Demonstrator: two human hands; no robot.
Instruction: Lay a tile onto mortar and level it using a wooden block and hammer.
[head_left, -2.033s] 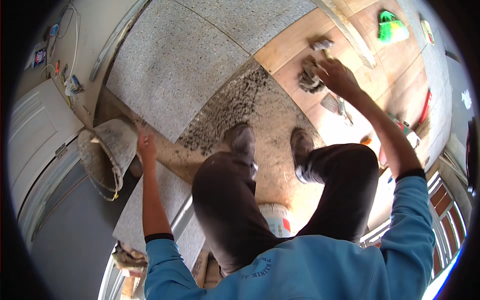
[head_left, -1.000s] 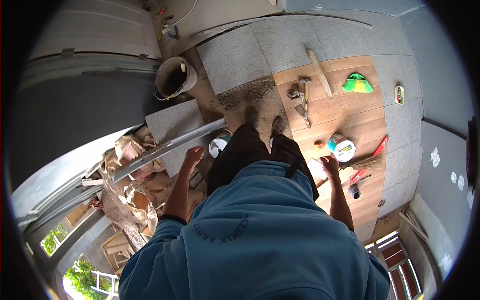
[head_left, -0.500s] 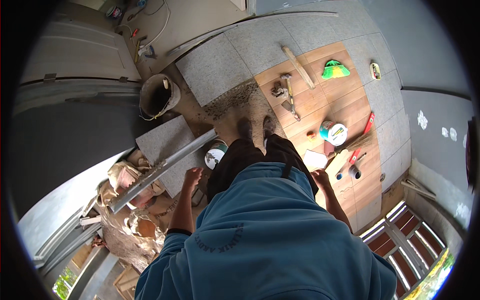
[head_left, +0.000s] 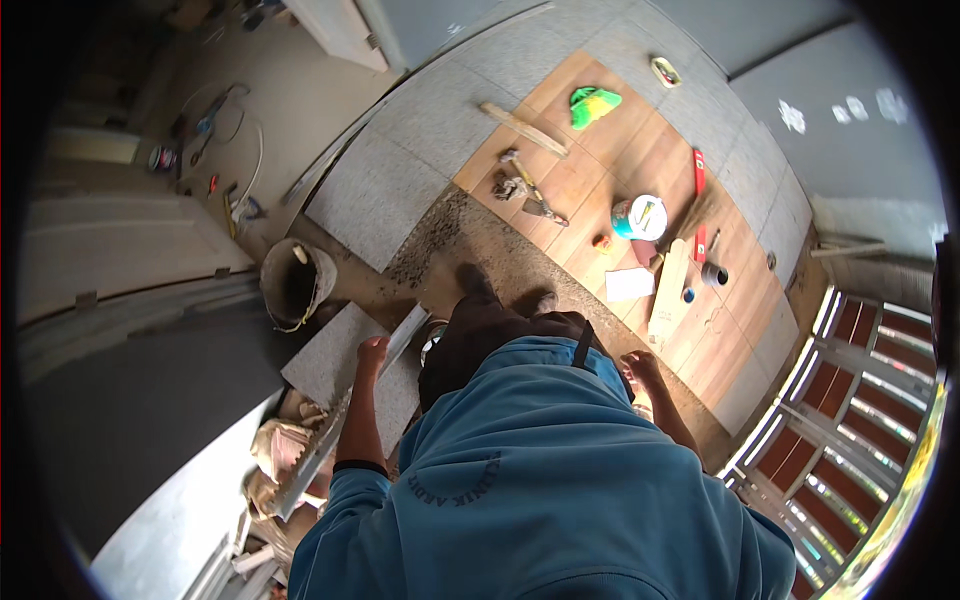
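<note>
My left hand [head_left: 373, 350] hangs at my side with its fingers curled in, and nothing shows in it. Below it in the picture runs a long grey metal bar [head_left: 405, 332], crossing a grey tile [head_left: 335, 345]; I see no grip on the bar. On my other side my right hand [head_left: 637, 368] hangs by my hip, fingers loosely bent and a little apart, with no object visible in them. Closest to that hand on the floor are a long wooden board [head_left: 670, 295] and a white sheet [head_left: 629, 285]. My shoes [head_left: 476, 280] stand on bare, gritty ground.
Wood-look tiles [head_left: 600, 150] carry a hammer [head_left: 524, 172], a trowel [head_left: 545, 211], a white-lidded tub [head_left: 640, 217], a red level [head_left: 699, 175], a green-and-yellow item [head_left: 593, 106] and a wooden batten [head_left: 523, 129]. A dirty bucket [head_left: 318, 290] stands left. Slatted shutters [head_left: 840, 400] are at right.
My view has turned, so the room appears rotated and the right-hand shutters show more. My feet have shifted in the picture. Both hands still hang at my sides.
</note>
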